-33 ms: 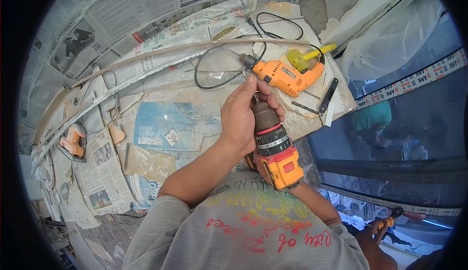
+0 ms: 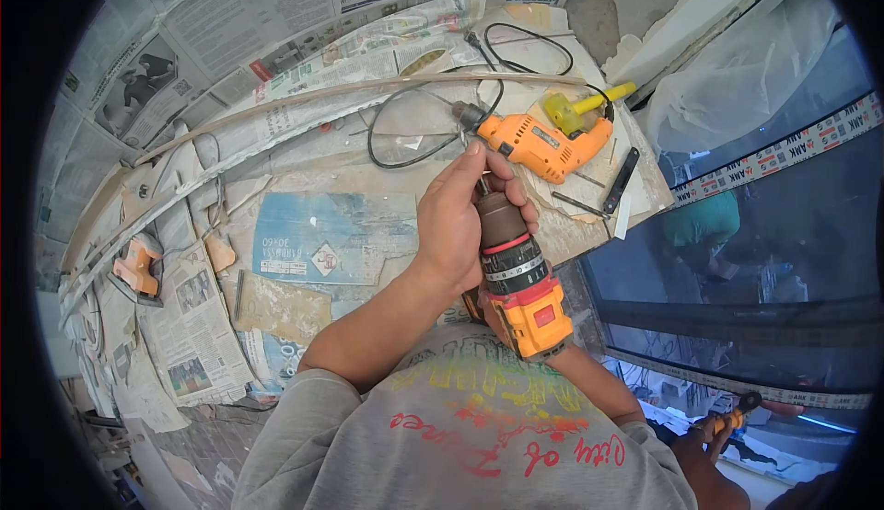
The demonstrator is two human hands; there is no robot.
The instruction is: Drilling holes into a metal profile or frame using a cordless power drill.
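Observation:
My left hand (image 2: 451, 215) is closed around the bit (image 2: 467, 140) at the nose of a cordless drill (image 2: 534, 317), thumb pointing up the picture and fingers curled on the chuck side. My right hand (image 2: 493, 317) is mostly hidden beneath the drill's yellow and red body, gripping it. Just beyond the fingertips lies an orange corded drill (image 2: 543, 146) with a black cable, beside a yellow tool (image 2: 599, 98), a black folding tool (image 2: 622, 181) and several loose metal pieces (image 2: 578, 204) on the paper-covered worktop (image 2: 396, 192).
An orange sander (image 2: 138, 269) lies at the left among newspapers. A long thin strip (image 2: 341, 86) crosses the worktop's back. A dark glass panel (image 2: 700, 280) with plastic sheeting (image 2: 718, 77) fills the right. At lower right another person's hand (image 2: 704, 459) holds an orange tool (image 2: 727, 423).

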